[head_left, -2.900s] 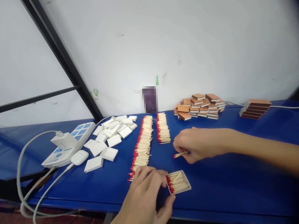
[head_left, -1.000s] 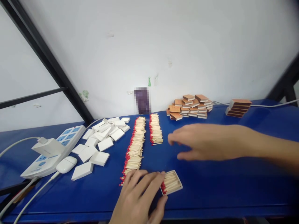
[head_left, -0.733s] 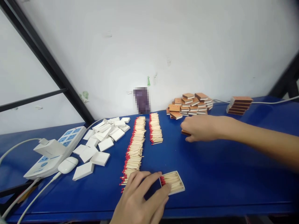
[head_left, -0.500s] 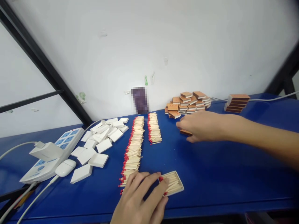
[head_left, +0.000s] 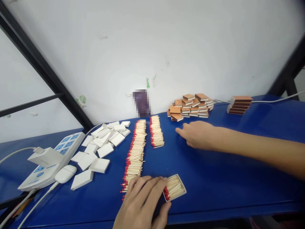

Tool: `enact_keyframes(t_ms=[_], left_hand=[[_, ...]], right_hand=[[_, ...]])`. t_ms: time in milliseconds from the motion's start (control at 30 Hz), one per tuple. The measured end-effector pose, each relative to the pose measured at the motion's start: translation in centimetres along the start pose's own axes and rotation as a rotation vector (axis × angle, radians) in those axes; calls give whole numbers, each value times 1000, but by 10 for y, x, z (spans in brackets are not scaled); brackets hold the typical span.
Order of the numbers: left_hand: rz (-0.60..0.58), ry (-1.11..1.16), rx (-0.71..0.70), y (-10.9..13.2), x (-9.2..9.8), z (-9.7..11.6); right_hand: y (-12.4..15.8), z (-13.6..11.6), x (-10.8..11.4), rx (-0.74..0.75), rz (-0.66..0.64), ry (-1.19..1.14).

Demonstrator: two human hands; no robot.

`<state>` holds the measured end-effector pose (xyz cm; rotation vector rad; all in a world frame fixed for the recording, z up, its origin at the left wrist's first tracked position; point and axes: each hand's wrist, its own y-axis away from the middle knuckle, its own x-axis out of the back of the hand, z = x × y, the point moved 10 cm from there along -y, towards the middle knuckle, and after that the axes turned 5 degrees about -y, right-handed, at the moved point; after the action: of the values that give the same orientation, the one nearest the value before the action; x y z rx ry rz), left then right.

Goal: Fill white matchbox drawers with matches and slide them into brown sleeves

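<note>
A white matchbox tray (head_left: 183, 192) full of red-headed matches lies near the table's front edge. At its left end rests my left hand (head_left: 143, 203), thumb and fingers apart, with fingertips at the tray's upper left corner. Left of the tray, a long row of matches (head_left: 137, 149) runs back towards the wall, its near end partly behind my left hand. A shorter row (head_left: 156, 132) lies beside it. My right hand (head_left: 200, 135) is low over the blue table, fingers curled and index finger stretched left; what is under its palm, if anything, is hidden.
Several white matchbox trays (head_left: 100, 143) lie scattered on the left, beside a power strip (head_left: 71, 138) with a plugged-in charger (head_left: 46, 157) and a white case (head_left: 66, 173). Orange matchboxes (head_left: 190, 106) are piled at the back; another stack (head_left: 240, 105) stands right of them.
My right hand has shifted slightly left and towards me; the brown matchbox part seen under it is out of sight. My left index finger has drawn back off the matches to the tray's end.
</note>
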<state>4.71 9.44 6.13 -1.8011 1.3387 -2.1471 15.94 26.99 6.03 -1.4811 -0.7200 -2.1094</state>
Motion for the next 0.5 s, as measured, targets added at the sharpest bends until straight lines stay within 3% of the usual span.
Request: enact_keyframes(t_ms=[133, 333, 500], left_hand=[[2, -17, 10, 4, -1, -3], [9, -27, -4, 8, -5, -5], [13, -6, -18, 9, -5, -5]], right_hand=[[18, -28, 6, 191, -58, -75], [58, -75, 18, 507, -94, -393], [56, -84, 22, 514, -67, -434]])
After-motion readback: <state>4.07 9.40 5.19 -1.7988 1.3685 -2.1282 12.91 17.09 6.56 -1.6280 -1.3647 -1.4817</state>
